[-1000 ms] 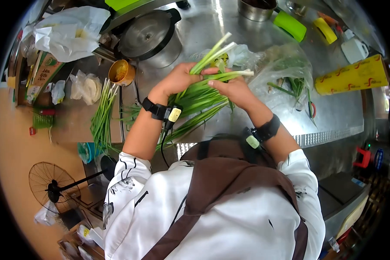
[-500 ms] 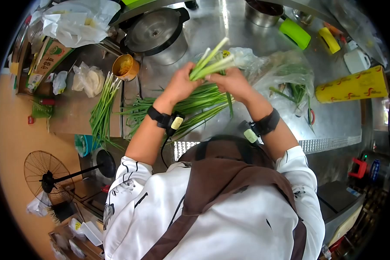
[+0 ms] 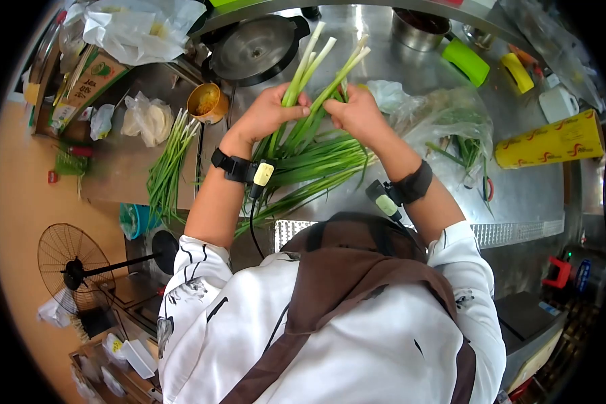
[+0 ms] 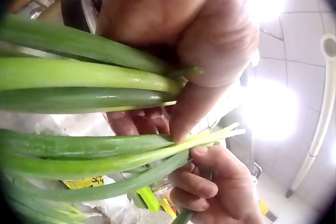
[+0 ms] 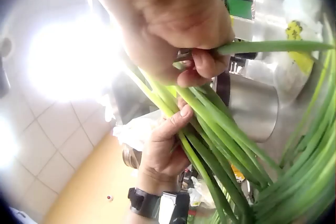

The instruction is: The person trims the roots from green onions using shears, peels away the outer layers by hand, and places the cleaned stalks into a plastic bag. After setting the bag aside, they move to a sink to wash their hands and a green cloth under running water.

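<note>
My left hand (image 3: 268,113) grips several spring onions (image 3: 300,75) below their white ends, its thumb lying across the stalks in the right wrist view. The white ends point away from me and fan into two groups. My right hand (image 3: 362,116) is close beside it at the other group of stalks. In the right wrist view, its curled fingers pinch a single green spring onion leaf (image 5: 273,46) that sticks out sideways. Below both hands, a pile of spring onions (image 3: 326,161) lies on the steel counter (image 3: 444,195).
Left of the pile lies another bunch of spring onions (image 3: 170,165), near an orange cup (image 3: 209,104). A lidded pot (image 3: 256,50) stands behind. To the right are a clear plastic bag (image 3: 444,114) with greens, red-handled scissors (image 3: 489,188) and a yellow film roll (image 3: 551,140).
The held spring onions have spread from a bunched, slanted position into two groups pointing away from me. The left hand has shifted slightly left, and the right hand has drawn slightly apart from it.
</note>
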The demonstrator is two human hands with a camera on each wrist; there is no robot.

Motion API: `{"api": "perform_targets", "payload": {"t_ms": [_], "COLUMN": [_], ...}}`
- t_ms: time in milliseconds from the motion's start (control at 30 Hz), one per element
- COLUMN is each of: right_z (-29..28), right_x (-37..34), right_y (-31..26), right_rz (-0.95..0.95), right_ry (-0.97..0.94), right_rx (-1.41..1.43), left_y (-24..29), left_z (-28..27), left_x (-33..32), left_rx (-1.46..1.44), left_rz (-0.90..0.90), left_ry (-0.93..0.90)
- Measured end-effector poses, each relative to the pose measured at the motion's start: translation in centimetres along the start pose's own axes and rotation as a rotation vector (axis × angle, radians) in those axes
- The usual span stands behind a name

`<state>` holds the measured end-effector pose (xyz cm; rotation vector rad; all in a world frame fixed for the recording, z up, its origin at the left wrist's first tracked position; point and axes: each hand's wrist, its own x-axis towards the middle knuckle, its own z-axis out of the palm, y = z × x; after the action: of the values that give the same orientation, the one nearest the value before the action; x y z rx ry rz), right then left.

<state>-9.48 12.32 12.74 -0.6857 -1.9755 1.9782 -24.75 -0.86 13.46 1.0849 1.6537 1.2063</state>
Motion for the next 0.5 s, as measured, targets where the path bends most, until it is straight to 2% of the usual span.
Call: {"api": "perform_targets", "payload": {"t_ms": [133,167,200,233,267,333,367,433,500], "right_z": [0.6,0.7,1.0,1.1,0.9,0.0,-0.5,-1.5,-2.0], "right_x": [0.5,0.7,0.8,0.8,0.7,0.1,0.0,-0.1,-0.6], "right_y": [0.8,1.0,1.1,1.2,1.3,0.4,0.3,0.1,-0.5], "right_rz": [-0.02,-0.019,-0.105,-0.189,-0.185,-0.076,-0.074,0.053,0.051], "right_ry": [0.058,0.06,0.08,0.1,0.102,-0.088,-0.088,-0.207,-0.194], "right_rx": [0.102,0.101,0.025,-0.052,-0.053,-0.006,-0.007,0.044,0.082], "left_y": [0.3,-0.1,-0.4,-0.5,-0.6,-0.6,-0.5,-0.2,-0.3], "left_z": [1.6,2.0,2.3,2.6,2.5,2.1,2.0,1.7,1.0], "left_x": [-0.3,-0.3,-0.2,-0.1,-0.1,-0.2,-0.3,-0.7,-1.1], "left_rx": [-0.005,0.084,0.173,0.136,0.133,0.016,0.014,-0.078,-0.047], "left_rz": [0.017,0.018,0.02,0.016,0.015,0.005,0.005,-0.042,-0.04], "left_ry": [-0.023,-0.034,-0.046,-0.018,-0.021,-0.05,-0.05,-0.104,-0.08]}}
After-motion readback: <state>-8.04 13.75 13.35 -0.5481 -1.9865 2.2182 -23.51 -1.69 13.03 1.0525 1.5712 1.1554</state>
